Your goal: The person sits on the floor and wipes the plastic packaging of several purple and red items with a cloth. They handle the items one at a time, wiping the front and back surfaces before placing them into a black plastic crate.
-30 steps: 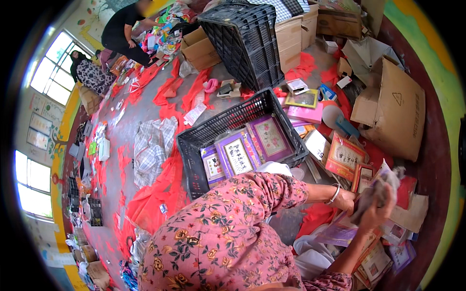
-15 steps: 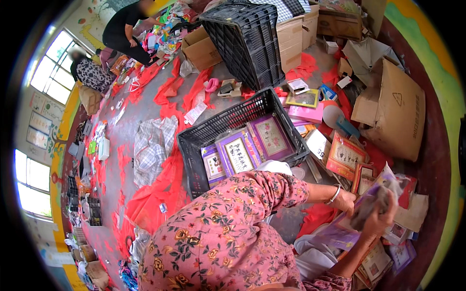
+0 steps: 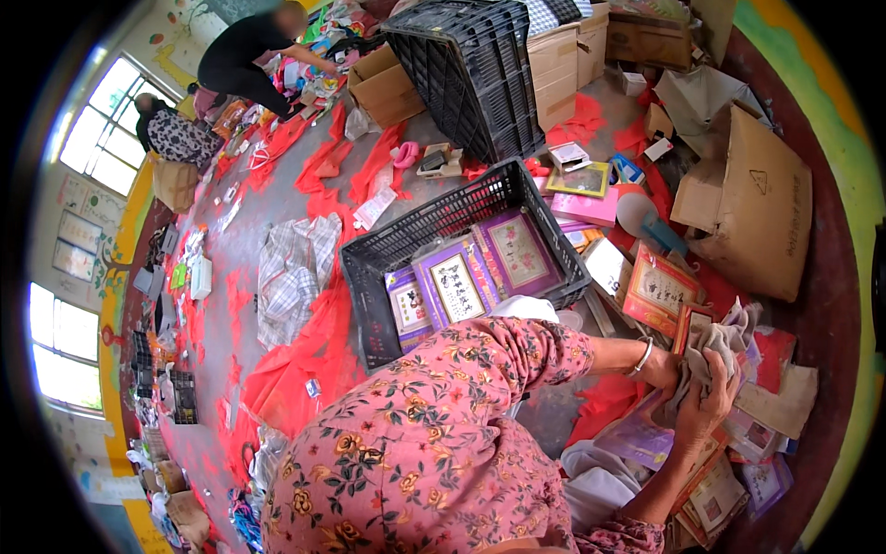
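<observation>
A bunched grey-brown cloth (image 3: 709,355) is between my two hands. My right hand (image 3: 709,402) has its fingers closed round the cloth's lower side. My left hand (image 3: 660,366), with a bracelet at the wrist, grips it from the other side; its fingertips are partly hidden by the folds. Just below lies a purple, plastic-wrapped package (image 3: 641,443), partly covered by my hands and right forearm. White fabric (image 3: 595,485) is bundled beside it. Several framed pictures in purple packaging (image 3: 457,288) stand in a black plastic crate (image 3: 365,305) left of my hands.
Red boxed frames (image 3: 660,291) and stacked packages (image 3: 715,499) surround my hands. A large open carton (image 3: 748,203) stands at the right wall, and a tipped black crate (image 3: 466,78) is farther back. Red sheeting (image 3: 295,379) covers parts of the floor. Two people work at the far left.
The cloth has been gathered into a bunch between my hands. The purple package, held up before, now sits lower beneath them. At the back, a person in black has bent further and reaches right.
</observation>
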The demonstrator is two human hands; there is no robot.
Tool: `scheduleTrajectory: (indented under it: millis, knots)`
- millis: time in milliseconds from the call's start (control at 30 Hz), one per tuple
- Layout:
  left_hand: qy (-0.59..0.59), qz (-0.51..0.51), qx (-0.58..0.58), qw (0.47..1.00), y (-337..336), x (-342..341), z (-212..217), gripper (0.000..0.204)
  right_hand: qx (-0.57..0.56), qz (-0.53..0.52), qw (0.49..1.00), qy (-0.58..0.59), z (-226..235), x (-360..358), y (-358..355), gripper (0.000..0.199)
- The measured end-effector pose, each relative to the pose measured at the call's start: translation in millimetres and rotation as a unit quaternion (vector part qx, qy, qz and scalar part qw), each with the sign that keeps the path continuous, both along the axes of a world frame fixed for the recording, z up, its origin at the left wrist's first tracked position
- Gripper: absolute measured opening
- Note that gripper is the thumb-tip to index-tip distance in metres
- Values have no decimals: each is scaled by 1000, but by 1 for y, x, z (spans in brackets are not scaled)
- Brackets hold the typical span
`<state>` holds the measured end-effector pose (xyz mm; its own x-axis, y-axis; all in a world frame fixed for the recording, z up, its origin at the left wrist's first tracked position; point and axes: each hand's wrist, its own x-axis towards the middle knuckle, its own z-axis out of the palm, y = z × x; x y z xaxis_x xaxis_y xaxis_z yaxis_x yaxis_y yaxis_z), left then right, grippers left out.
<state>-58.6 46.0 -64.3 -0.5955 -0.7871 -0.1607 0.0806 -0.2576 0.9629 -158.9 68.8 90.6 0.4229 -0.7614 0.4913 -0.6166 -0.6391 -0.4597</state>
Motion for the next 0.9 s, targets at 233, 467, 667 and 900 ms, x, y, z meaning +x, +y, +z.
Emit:
scheduleTrajectory:
  millis: [233, 467, 667, 900]
  knots:
    - [-180, -64, -70, 979, 16, 43, 97, 23, 137, -220, 947, -192, -25, -83, -26, 42]
    - [140, 52, 224, 963, -10, 44, 110, 47, 62, -307, 834, -455, -40, -149, -81, 34]
    - [108, 37, 235, 965, -11, 34, 105, 42, 14, -175, 928, -328, -12, -88, -66, 37]
    - [-207, 7, -294, 933, -2, 33, 79, 39, -55, -25, 996, -65, -14, 5, -28, 35]
